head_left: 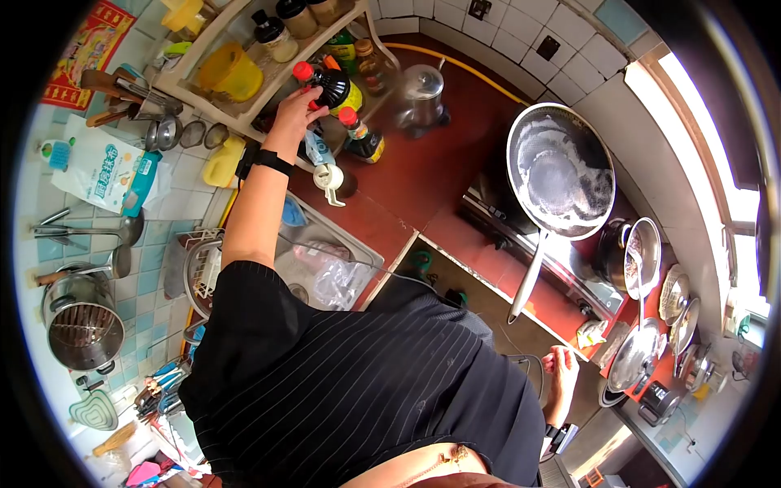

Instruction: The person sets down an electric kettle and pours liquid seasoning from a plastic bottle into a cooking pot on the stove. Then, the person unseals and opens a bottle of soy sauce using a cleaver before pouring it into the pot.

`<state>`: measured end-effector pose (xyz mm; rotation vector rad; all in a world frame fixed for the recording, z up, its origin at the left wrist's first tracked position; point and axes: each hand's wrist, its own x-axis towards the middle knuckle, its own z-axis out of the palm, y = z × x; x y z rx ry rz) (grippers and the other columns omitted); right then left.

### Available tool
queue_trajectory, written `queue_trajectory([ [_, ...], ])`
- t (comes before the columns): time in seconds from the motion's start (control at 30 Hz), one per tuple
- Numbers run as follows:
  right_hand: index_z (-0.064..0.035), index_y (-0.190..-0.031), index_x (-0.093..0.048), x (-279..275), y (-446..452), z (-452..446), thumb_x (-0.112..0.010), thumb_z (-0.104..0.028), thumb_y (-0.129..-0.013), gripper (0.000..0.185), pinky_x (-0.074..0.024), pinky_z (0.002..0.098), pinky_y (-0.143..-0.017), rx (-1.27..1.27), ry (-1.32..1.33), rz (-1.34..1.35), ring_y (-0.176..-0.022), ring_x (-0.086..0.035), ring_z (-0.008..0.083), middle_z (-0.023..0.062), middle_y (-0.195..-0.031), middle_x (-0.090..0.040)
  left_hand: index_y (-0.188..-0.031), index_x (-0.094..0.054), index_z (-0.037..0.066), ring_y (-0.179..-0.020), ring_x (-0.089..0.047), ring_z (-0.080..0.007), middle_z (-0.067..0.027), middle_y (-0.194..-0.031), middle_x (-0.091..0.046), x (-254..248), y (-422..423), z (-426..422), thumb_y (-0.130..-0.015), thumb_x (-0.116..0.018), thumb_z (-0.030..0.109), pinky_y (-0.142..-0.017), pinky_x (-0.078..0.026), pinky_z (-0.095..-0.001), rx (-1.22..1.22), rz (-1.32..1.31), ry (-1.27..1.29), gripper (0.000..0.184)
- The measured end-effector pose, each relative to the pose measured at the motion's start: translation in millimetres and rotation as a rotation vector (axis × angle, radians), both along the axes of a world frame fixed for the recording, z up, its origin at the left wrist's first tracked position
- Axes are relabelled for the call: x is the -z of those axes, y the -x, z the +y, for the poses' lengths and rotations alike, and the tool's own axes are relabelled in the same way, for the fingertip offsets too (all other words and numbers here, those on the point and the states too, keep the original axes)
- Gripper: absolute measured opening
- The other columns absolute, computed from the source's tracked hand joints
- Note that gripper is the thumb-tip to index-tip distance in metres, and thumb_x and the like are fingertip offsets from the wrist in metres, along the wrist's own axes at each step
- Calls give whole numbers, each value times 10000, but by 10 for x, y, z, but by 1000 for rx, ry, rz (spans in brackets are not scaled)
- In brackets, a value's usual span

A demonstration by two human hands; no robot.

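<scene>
My left hand [299,112] reaches to the back left of the counter. Its fingers close on a dark sauce bottle [332,88] with a red cap and a yellow label. Just to the right stands another dark sauce bottle [368,146], also red-capped. A white pump-top bottle [328,180] is below the hand, near the sink. My right hand [561,366] hangs low at the right, fingers loosely curled, and nothing shows in it. A frying pan [561,175] with whitish residue inside sits over the stove [537,264], its handle pointing toward me.
A shelf rack [191,102] with jars and a yellow tub [232,71] borders the left hand. The sink [354,301] holds a clear plastic bag [342,276]. A metal pot [423,89] stands at the back. Several pots and lids, including a glass lid [634,358], line the right.
</scene>
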<state>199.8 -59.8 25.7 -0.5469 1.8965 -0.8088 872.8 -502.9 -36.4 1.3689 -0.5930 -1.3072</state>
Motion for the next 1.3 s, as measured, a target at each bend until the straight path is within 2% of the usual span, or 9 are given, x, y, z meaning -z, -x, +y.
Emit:
queue_trajectory([
  [0.33,-47,-1019,-658,-8,-70,-53,-602,-217,-1045,181,-410,200,-572,-11,15,-13,-597,-532,63,26,-729,-653,-1125,-633,-42,-921,-700,-234,-126,-1062,-687,-828,259,119,-930,-724,98,-814,-654,-372,63,-41,110,258],
  [0.43,-50,-1021,-660,44,-10,0,-601,-219,-1045,180,-415,203,-579,-30,50,-12,-606,-538,61,20,-726,-654,-1181,-618,-44,-963,-716,-296,-136,-1111,-683,-1099,359,164,-934,-701,69,-864,-649,-410,80,-69,160,284],
  [0.57,-52,-1018,-660,-45,8,66,-608,-229,-1042,186,-420,203,-591,-25,82,11,-617,-539,58,11,-729,-648,-1210,-614,-37,-993,-712,-271,-122,-1135,-676,-1418,452,224,-932,-706,68,-884,-645,-419,148,-74,242,311],
  [0.73,-54,-1015,-654,-163,56,102,-611,-231,-1041,183,-423,203,-610,-49,176,-3,-640,-539,60,6,-752,-638,-1169,-648,-47,-979,-691,-196,-89,-1103,-674,-1999,913,594,-926,-731,102,-846,-646,-340,249,-194,400,297],
  [0.9,-55,-998,-654,-417,152,19,-611,-213,-1041,169,-408,201,-621,-199,346,34,-657,-528,59,4,-755,-629,-1160,-679,-7,-984,-681,-168,-57,-1091,-681,-2469,1640,1257,-926,-744,163,-843,-619,-319,437,-343,458,296],
  [0.97,-62,-943,-670,-577,127,7,-596,-219,-1048,203,-392,203,-571,-231,429,53,-600,-516,55,-5,-730,-629,-1161,-687,8,-989,-679,-161,-45,-1079,-689,-2579,2063,1532,-922,-752,187,-845,-605,-319,486,-371,366,306],
  [1.07,-53,-943,-662,-874,200,86,-602,-211,-1043,196,-406,203,-598,-291,467,96,-655,-522,44,-22,-754,-616,-1197,-688,59,-1042,-674,-143,-16,-1115,-700,-2759,2669,1954,-942,-736,232,-858,-600,-318,658,-416,255,311],
  [1.2,-1,-1040,-683,-1390,314,191,-622,-143,-1021,156,-466,231,-672,-404,568,323,-730,-578,73,-2,-804,-639,-1189,-694,74,-1035,-663,-134,-1,-1105,-698,-2663,3577,2471,-933,-746,254,-895,-580,-348,840,-378,208,318],
  [1.3,-47,-1132,-641,-1736,341,234,-670,-172,-987,193,-486,262,-696,-451,711,447,-783,-612,96,29,-919,-678,-1192,-693,71,-1022,-657,-140,-9,-1076,-686,-2550,4252,2909,-930,-752,255,-866,-575,-343,1031,-321,175,325],
])
